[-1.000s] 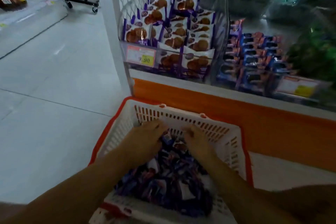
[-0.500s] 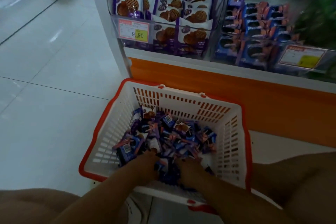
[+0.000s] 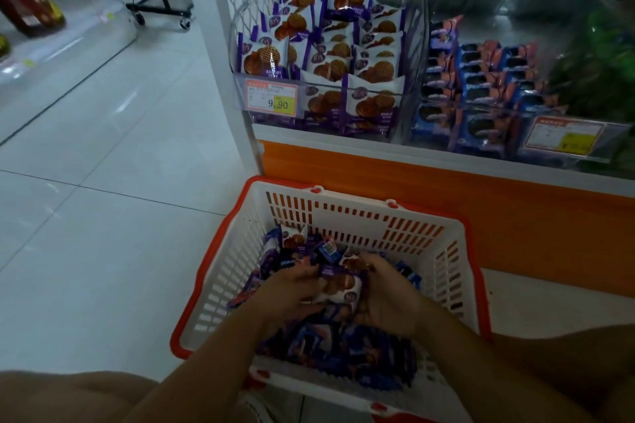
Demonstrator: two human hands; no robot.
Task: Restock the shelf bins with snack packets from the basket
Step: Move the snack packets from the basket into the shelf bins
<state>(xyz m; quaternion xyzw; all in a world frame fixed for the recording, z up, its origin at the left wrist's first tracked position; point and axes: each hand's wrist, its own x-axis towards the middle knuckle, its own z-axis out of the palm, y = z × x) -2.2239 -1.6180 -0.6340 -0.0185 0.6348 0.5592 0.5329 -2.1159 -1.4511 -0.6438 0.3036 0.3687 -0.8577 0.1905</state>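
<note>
**Both hands gathering packets in the basket below the shelf bins**

A pale tiled floor (image 3: 103,216) fills the left side of the view. On the right stands the shelf unit (image 3: 498,209), with an orange base panel and clear bins above it. The left bin (image 3: 319,83) is stacked high with white-and-purple waffle packets (image 3: 330,58), and a price tag (image 3: 271,98) reading 9.90 is fixed to its front. Just beside it on the right, the middle bin (image 3: 481,148) holds blue packets (image 3: 488,79) and carries a second price tag (image 3: 563,136), which is too blurred to read. The bins further right are dark and blurred.

On the floor, right against the shelf's base, sits the basket (image 3: 443,271), white and slotted with an orange-red rim. A loose heap of snack packets (image 3: 330,350), purple and blue, lies inside it, thickest toward its near and left sides.

Both forearms reach down into the basket from the bottom edge. The left hand (image 3: 288,292) and the right hand (image 3: 388,295) face each other over the heap. Their fingers are curled inward around a bunch of packets (image 3: 338,285) pressed between them. The top one of the bunch is white with brown waffle rounds printed on it.

Far off at the top left, a black wheeled rack (image 3: 161,10) stands on the floor.
</note>
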